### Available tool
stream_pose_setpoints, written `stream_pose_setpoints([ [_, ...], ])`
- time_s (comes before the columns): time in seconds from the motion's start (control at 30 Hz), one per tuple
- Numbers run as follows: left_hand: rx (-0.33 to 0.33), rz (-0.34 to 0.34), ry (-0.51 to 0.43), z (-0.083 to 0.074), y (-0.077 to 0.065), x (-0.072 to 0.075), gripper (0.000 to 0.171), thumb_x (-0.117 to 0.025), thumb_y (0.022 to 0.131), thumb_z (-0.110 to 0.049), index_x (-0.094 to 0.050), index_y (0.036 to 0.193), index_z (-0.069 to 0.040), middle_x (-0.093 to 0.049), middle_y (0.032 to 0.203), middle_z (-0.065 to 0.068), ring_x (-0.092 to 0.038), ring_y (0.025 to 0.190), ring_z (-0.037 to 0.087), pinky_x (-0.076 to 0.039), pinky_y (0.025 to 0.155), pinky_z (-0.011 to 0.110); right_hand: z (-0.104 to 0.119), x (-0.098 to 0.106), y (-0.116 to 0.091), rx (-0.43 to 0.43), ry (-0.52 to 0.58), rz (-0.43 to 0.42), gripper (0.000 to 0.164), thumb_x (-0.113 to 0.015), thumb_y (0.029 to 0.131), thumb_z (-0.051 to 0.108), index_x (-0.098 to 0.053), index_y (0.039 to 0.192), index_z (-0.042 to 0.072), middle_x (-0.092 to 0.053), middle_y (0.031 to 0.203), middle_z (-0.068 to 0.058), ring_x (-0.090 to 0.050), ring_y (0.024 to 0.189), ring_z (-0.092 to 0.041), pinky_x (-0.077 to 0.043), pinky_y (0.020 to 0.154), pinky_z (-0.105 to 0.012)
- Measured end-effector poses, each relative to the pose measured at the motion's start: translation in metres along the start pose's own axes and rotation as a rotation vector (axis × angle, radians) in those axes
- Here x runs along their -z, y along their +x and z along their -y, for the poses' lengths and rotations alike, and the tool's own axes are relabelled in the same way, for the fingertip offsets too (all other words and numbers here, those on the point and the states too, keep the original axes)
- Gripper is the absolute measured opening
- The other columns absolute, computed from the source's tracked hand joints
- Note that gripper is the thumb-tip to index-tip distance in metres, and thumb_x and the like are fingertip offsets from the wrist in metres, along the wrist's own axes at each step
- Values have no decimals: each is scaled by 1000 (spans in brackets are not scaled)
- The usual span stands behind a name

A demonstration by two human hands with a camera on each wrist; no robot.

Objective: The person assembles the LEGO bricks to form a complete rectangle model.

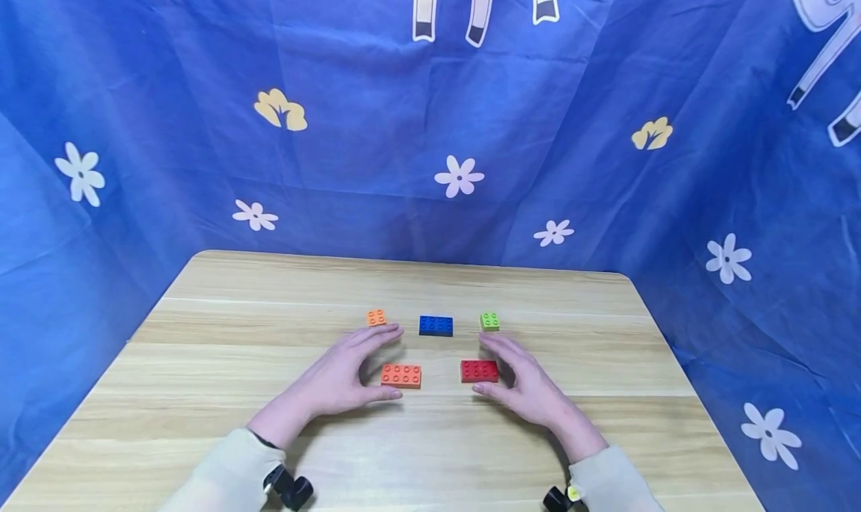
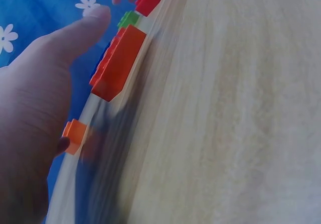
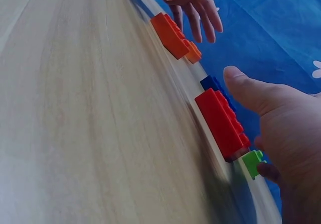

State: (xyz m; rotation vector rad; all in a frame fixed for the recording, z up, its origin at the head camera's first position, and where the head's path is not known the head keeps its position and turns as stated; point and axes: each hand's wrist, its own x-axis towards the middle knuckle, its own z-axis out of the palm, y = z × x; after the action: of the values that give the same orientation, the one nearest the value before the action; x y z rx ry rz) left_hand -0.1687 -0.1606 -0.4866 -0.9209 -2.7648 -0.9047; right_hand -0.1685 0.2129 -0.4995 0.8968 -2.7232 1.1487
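Note:
My left hand [image 1: 343,374] hovers around the left side of an orange-red eight-stud brick [image 1: 401,376], thumb and fingers spread apart and not gripping it. On the other side, my right hand [image 1: 521,377] arches beside a red brick [image 1: 480,371] with a gap between thumb and fingers. The right wrist view shows that thumb apart from the red brick [image 3: 220,123]. Beyond the hands lie a small orange brick [image 1: 376,317], a dark blue brick [image 1: 436,326] and a small lime green brick [image 1: 489,321]. All the bricks rest separately, studs up.
The bricks lie on a light wood-grain table [image 1: 222,332] with rounded back corners. A blue cloth [image 1: 363,161] printed with flowers hangs behind it and along both sides. Small black devices [image 1: 289,488] sit at both wrists.

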Motion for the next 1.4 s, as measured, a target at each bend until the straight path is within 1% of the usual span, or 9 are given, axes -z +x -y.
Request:
stream_pose_setpoints([
  [0.07,7,3,-20,1,1,-1,100,-80,80,-71,-48,160,-20,-46,163,5,-41,149,36,-31,119,61,-1,-1,1,7,21,-1,79,-85,92,42,-53,155,7,-49,160,-2,-45,147,-25,-34,120,-48],
  [0.2,20,4,-48,4,2,-3,96,-84,80,-68,-52,157,-19,-50,160,6,-43,148,35,-32,119,60,-5,-4,1,21,48,-11,75,-87,90,37,-58,150,3,-54,156,-5,-49,144,-25,-36,119,-48],
  [0.33,27,5,-68,6,3,-5,94,-82,80,-69,-55,155,-19,-52,158,5,-44,147,35,-32,119,59,-8,-6,1,17,53,-21,72,-88,89,36,-61,148,4,-57,152,-3,-52,141,-24,-38,118,-48],
  [0.47,32,8,-93,8,2,-5,91,-81,81,-69,-57,153,-18,-55,156,4,-46,146,31,-33,119,57,-9,-9,2,19,58,-26,70,-89,89,34,-62,146,4,-60,149,-3,-54,139,-25,-40,117,-48],
  [0.57,26,10,-116,9,1,-5,88,-83,82,-65,-59,151,-15,-57,154,4,-47,145,29,-34,119,56,-11,-12,3,15,64,-22,69,-89,89,34,-63,145,4,-60,149,-3,-54,139,-25,-40,117,-48],
  [0.77,-5,6,-134,5,4,-8,79,-88,83,-54,-65,143,-9,-63,147,5,-54,139,29,-37,118,56,-12,-11,1,3,78,-36,64,-89,88,33,-66,142,5,-63,146,-2,-56,137,-24,-42,115,-47],
  [1.0,7,8,-122,9,5,-13,73,-88,82,-56,-70,138,-11,-68,138,-2,-59,133,24,-43,114,51,-11,-10,3,31,71,-50,56,-88,91,29,-70,137,4,-68,138,-3,-62,129,-23,-48,110,-47],
  [1.23,-10,-16,-127,13,5,-15,64,-89,83,-53,-74,131,-13,-71,129,-6,-64,124,22,-47,110,52,-15,-13,4,30,79,-55,49,-85,93,31,-73,133,5,-70,132,0,-64,124,-19,-51,107,-44],
  [1.4,-5,-8,-152,13,5,-17,59,-88,84,-52,-76,127,-14,-73,121,-9,-66,114,14,-51,104,46,-18,-14,3,43,85,-70,43,-85,93,27,-75,129,5,-72,127,1,-66,120,-20,-52,104,-43],
])
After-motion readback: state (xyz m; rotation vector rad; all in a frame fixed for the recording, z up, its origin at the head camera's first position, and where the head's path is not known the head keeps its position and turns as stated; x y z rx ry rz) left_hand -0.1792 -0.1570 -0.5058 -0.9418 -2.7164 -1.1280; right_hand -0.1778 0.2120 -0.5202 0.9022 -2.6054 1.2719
